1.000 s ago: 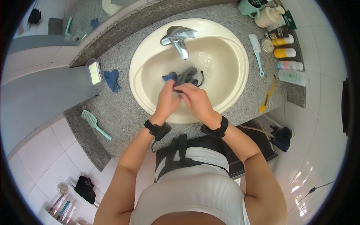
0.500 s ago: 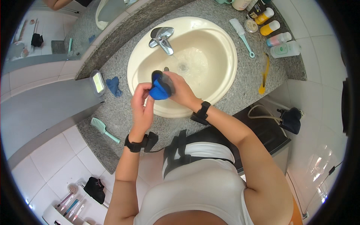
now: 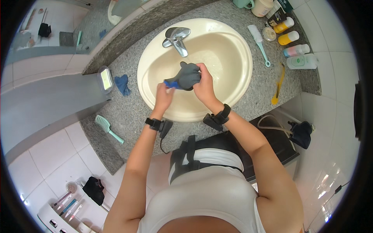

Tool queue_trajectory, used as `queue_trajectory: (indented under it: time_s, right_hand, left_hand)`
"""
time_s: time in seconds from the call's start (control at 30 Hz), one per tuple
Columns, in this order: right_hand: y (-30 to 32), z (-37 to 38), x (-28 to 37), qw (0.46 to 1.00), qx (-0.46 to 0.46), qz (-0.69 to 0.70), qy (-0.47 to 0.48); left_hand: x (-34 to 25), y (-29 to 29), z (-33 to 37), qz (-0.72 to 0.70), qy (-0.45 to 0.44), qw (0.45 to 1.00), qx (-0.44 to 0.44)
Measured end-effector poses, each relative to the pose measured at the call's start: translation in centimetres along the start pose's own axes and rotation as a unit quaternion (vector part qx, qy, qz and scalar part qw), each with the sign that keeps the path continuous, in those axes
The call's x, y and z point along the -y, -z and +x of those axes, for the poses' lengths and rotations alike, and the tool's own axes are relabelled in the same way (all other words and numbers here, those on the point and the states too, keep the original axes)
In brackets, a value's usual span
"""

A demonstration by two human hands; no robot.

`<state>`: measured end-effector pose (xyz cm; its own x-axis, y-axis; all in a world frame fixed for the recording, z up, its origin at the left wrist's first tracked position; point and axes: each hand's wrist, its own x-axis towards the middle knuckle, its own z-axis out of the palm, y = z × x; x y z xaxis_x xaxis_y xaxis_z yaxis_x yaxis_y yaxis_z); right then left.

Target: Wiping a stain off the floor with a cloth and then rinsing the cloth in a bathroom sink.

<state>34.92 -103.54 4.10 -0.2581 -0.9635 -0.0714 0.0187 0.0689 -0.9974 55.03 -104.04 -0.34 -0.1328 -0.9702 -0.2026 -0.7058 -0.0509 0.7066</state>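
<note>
Over the cream oval sink, both hands hold a soft item, dark grey on top with bright blue showing along its lower left edge; its kind cannot be made out. My left hand pinches the blue edge, its fingers slightly blurred. My right hand grips the grey right side, thumb and fingers closed round it. The item hangs in the air under the chrome faucet and hides the drain. A black strap with a small box sits on each wrist.
Left on the granite counter lie a blue cloth, a soap dish and a mint hairbrush. A pale blue long-handled brush, a yellow tool and several bottles stand or lie along the right side.
The item has turned from its blue side to its grey side and shifted right, deeper over the basin. My right hand has moved to its right edge; my left hand has followed rightward.
</note>
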Motion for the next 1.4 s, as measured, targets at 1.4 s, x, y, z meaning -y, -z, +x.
queue_trajectory:
  time_s: [1.4]
  right_hand:
    - [3.2,4.7,-5.0,0.873,0.436,-0.113,-0.188]
  left_hand:
    - [-7.2,-1.0,4.5,0.270,-0.382,0.880,0.076]
